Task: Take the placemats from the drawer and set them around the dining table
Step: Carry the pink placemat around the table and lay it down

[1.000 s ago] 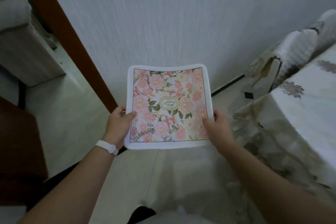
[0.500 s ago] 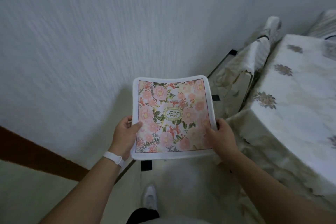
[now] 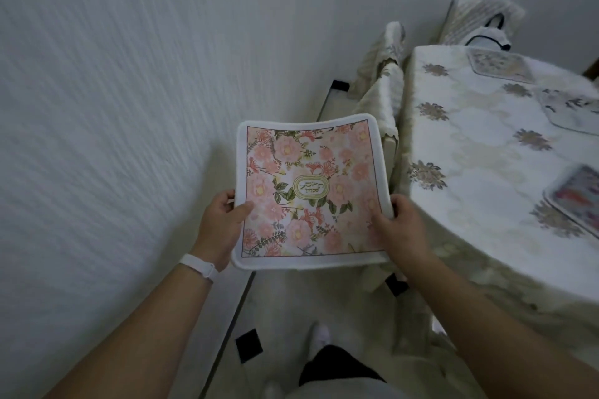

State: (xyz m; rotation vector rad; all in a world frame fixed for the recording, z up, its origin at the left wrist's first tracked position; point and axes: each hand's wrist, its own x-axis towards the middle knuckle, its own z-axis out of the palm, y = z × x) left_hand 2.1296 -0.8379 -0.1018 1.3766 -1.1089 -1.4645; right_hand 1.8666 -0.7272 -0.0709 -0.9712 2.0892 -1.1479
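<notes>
A square placemat [image 3: 309, 191] with pink flowers, a white border and a green oval emblem is held flat in front of me. My left hand [image 3: 220, 227] grips its left edge, thumb on top. My right hand [image 3: 400, 230] grips its right edge. The dining table [image 3: 479, 152], under a white cloth with flower motifs, stands to the right of the mat. Three other placemats lie on it: one at the far end [image 3: 499, 65], one at the right edge [image 3: 570, 110], and a blue-red one [image 3: 577, 194] nearer me.
A white textured wall [image 3: 129, 107] fills the left side. Two cloth-covered chairs stand by the table: one between wall and table [image 3: 379, 87], one at the far end [image 3: 479, 19]. Pale floor with black floor marks [image 3: 249, 346] lies below; my foot [image 3: 319, 338] shows.
The view has swung right and closer to the table, so more tabletop and its laid placemats show. The brown door frame has left the view. Both hands keep the same hold on the mat.
</notes>
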